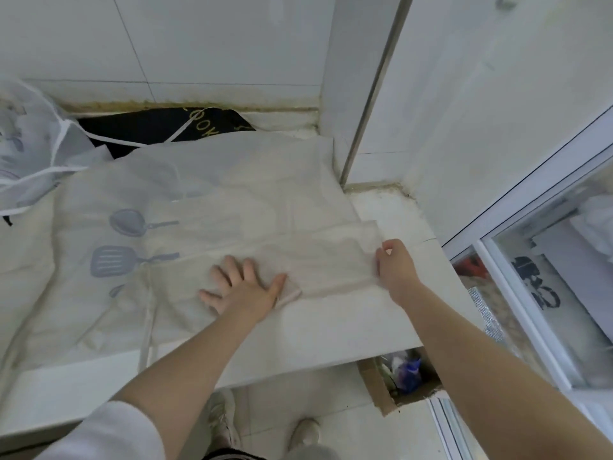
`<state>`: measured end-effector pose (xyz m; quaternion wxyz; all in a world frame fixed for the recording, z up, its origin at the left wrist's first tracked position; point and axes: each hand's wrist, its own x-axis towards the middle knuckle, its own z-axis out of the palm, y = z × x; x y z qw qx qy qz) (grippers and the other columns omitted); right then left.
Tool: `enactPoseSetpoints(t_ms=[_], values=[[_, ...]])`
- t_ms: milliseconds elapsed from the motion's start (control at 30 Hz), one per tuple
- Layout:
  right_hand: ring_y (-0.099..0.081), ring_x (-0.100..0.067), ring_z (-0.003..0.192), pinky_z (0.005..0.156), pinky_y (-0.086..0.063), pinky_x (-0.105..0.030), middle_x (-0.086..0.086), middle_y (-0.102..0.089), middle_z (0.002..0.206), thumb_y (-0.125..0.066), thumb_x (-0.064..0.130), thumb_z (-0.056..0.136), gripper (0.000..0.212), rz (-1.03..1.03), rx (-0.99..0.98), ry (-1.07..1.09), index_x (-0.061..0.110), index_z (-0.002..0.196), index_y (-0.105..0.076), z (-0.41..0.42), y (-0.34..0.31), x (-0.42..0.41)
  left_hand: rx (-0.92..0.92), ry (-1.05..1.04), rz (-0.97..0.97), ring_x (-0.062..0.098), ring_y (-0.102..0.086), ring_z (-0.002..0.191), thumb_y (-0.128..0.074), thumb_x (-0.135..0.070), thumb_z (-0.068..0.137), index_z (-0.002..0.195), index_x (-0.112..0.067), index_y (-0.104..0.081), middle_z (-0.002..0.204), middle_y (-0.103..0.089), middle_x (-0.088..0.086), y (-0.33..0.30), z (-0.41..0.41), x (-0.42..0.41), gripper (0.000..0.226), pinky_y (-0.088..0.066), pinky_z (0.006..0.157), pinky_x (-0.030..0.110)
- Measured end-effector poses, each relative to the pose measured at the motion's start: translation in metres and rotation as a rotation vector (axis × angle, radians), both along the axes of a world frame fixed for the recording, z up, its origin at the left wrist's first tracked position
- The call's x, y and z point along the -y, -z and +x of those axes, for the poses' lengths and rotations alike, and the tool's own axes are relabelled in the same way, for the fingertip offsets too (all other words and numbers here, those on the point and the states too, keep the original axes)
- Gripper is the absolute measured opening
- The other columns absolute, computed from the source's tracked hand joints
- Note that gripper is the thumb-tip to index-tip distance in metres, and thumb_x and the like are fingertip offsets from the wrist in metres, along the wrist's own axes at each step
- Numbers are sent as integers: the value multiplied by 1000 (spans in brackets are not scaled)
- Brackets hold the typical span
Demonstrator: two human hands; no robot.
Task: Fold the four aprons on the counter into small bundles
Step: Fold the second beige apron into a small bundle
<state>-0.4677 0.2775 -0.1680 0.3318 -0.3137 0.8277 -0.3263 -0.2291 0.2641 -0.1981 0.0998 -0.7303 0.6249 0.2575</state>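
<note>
A beige apron (pixel 212 207) printed with grey kitchen utensils lies spread over the white counter (pixel 331 330). Its right end is folded back into a narrow band. My left hand (pixel 242 287) presses flat on that band with fingers spread. My right hand (pixel 394 267) pinches the band's right corner near the counter's right edge. A black apron (pixel 156 127) with gold lettering lies at the back against the wall, partly covered. A crumpled white apron (pixel 30 144) with white ties sits at the far left.
A tiled wall runs behind the counter and a white pillar (pixel 361 94) stands at its back right. A glass-fronted case (pixel 564 277) stands to the right. Below the counter edge a cardboard box (pixel 398 383) with rubbish sits on the floor, near my shoes.
</note>
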Motion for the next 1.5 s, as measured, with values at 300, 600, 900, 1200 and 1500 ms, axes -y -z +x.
enactPoseSetpoints(t_ms=[300, 600, 900, 1200, 1500], values=[[-53, -39, 108, 84, -42, -39, -24, -55, 117, -40, 4, 93, 35, 247, -432, -261, 1, 128, -36, -30, 6, 1, 47, 42, -49, 36, 24, 139, -24, -93, 62, 141, -34, 30, 151, 32, -2, 15, 15, -30, 112, 9, 106, 67], [7, -18, 146, 117, -2, -33, 0, 11, 159, -37, 38, 99, 62, 24, -594, -1309, 21, 151, -8, 74, 27, -16, 22, 23, 68, 36, 32, 136, -42, -96, 42, 138, -31, 35, 146, 43, 0, 10, 17, -32, 140, 12, 106, 66], [19, -18, 144, 116, 7, -39, 7, 25, 155, -18, 58, 96, 66, 407, -799, -1150, 33, 148, 16, 23, 41, 5, 36, 381, 63, 30, 33, 136, -33, -98, 46, 131, -37, 41, 141, 48, -5, 10, 92, -17, 128, 11, 110, 60], [-34, -31, 130, 107, -30, -34, -14, -31, 142, -40, 39, 98, 48, 368, -762, -1050, 7, 134, -38, 71, 8, 62, -73, 760, -316, 30, -55, 112, -26, -52, 83, 118, -15, -61, 124, -58, 9, -8, 138, 40, 62, -49, 89, 39], [-29, -27, 136, 107, -30, -33, -7, -18, 154, -46, 27, 97, 38, 86, -586, -1116, 12, 132, -45, 193, -30, 142, -37, 446, -567, 32, -33, 132, -46, -6, 90, 131, -5, -49, 143, -38, 13, -57, 194, 172, 41, -28, 105, 37]])
